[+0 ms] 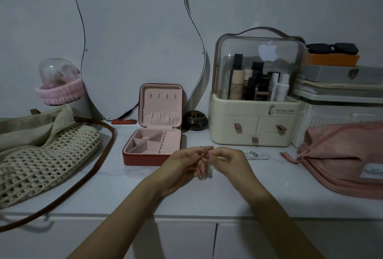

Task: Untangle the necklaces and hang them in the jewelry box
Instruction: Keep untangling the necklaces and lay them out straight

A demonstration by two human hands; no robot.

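A tangled bunch of thin necklaces (204, 172) hangs between my two hands above the white counter. My left hand (184, 165) grips the tangle, fingers curled round it. My right hand (229, 160) pinches a strand at the top of the tangle, close to the left fingertips. The red jewelry box (152, 158) stands open just behind and left of my hands, with a pink lining. Its raised lid shows a row of small hooks (162, 96) with nothing on them and a gathered pocket below. Another silver necklace (254, 154) lies on the counter right of my right hand.
A crochet bag (41, 161) with a brown strap lies at the left. A cream cosmetics organiser (255, 117) with a clear dome stands at the back right, a pink pouch (342, 159) at the far right. A small dark pot (194, 120) sits beside the box.
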